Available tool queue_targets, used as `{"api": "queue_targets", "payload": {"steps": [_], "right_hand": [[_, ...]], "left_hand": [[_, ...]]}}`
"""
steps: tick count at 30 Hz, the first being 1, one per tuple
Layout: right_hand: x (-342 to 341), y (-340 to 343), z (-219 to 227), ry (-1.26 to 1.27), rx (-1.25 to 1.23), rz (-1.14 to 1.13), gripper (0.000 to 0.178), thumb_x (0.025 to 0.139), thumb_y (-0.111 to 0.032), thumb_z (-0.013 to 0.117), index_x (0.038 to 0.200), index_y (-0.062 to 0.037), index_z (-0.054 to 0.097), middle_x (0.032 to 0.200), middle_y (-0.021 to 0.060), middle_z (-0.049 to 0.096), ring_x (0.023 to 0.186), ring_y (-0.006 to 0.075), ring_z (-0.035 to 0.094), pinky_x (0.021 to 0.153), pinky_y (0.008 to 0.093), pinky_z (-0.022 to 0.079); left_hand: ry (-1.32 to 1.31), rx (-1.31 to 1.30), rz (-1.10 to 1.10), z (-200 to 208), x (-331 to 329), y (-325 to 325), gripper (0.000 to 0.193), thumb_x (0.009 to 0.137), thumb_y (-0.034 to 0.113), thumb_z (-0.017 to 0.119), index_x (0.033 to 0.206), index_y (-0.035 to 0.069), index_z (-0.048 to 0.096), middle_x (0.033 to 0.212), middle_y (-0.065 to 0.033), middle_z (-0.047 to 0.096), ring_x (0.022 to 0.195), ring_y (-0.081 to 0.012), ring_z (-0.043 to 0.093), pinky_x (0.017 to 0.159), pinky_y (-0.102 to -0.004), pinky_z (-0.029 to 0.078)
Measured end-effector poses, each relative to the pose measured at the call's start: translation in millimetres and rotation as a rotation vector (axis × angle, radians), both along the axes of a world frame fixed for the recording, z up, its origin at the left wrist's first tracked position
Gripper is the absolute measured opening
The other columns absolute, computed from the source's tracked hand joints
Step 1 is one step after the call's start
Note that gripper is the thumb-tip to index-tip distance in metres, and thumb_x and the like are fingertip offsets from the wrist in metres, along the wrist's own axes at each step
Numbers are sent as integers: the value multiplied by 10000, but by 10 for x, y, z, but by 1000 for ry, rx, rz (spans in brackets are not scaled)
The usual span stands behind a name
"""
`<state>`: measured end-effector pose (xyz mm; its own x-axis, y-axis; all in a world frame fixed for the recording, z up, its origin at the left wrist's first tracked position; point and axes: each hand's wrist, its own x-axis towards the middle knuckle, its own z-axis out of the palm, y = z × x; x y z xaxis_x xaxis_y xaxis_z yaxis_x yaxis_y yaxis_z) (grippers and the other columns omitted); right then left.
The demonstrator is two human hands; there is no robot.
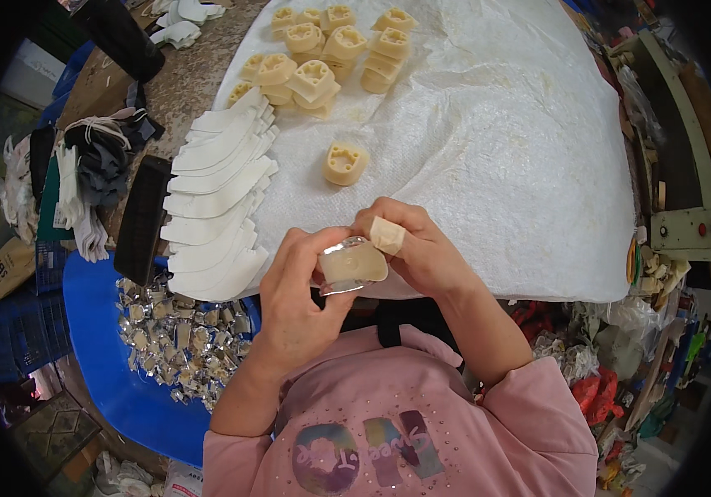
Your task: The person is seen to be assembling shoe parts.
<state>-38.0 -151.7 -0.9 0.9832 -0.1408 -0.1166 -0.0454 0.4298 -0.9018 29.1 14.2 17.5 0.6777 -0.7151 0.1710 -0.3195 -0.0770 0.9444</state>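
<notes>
My left hand [296,282] is closed round a heel block [350,267] with a cream face and a shiny silver covering along its edge. My right hand [422,248] is closed at the block's upper right edge, its fingers curled behind. A cream, cloth-like cover [387,236] sits on what looks like the right thumb. Just beyond the hands a bare cream heel block [345,163] stands alone, with holes in its top. To the left, overlapping white curved pieces [215,207] lie in a row.
Stacked cream heel blocks [314,79] stand at the far side of the white sheet [505,157]. At the lower left, a blue basin [103,348] holds many silver and cream scraps [186,340]. A dark curved object [142,219] lies by the white pieces. A green-grey machine [687,166] is at right.
</notes>
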Motion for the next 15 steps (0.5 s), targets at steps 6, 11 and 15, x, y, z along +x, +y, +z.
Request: {"api": "queue_targets", "payload": {"steps": [6,11,15], "right_hand": [[-2,-40,16,-174,-278,127,138,894,-141,540,852,-13,572,783,19,575,692,95,512,614,257,423],[-41,63,-31,-126,-604,-80,136,906,-122,520,915,-11,598,790,29,596,696,107,551,615,267,453],[-76,43,-118,-190,28,65,206,934,-144,508,1067,-33,620,877,38,584,773,99,551,640,234,452]], "left_hand": [[-240,-21,-8,0,-22,-9,467,659,-90,677,1100,-26,534,888,-77,494,700,-122,516,555,-225,429],[-249,-19,72,-89,-25,-79,506,589,-54,755,1039,1,530,824,-94,519,626,-178,558,520,-276,457],[-306,-63,98,-89,-32,-98,539,539,-4,807,993,-7,518,779,-98,526,606,-181,573,494,-271,459]]}}
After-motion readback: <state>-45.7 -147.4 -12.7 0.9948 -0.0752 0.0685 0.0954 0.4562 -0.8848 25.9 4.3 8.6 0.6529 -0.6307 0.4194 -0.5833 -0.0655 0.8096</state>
